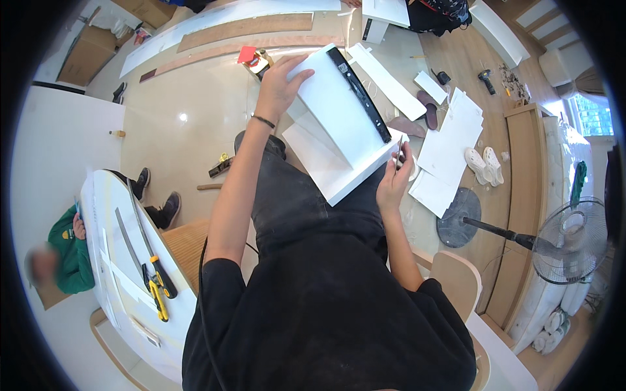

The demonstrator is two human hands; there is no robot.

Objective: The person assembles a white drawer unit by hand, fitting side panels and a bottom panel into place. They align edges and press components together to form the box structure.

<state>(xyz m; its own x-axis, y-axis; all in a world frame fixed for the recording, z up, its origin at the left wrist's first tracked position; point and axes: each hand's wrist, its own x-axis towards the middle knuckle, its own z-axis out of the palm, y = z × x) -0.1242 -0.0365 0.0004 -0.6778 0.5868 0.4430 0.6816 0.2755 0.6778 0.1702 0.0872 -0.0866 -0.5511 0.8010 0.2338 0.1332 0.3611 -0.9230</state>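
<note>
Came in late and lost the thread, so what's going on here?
A person has white panels, meeting at an angle, on the lap. The left hand is at the upper panel's edge; the right hand, near the lower end of a black strip, pinches a slim item too small to identify. Someone in green is at the white table, where two saws lie.

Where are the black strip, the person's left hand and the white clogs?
Black strip (360,94): head view, middle of its length.
Left hand (278,85): head view, back of the hand.
White clogs (478,165): head view, left clog's top.
</note>
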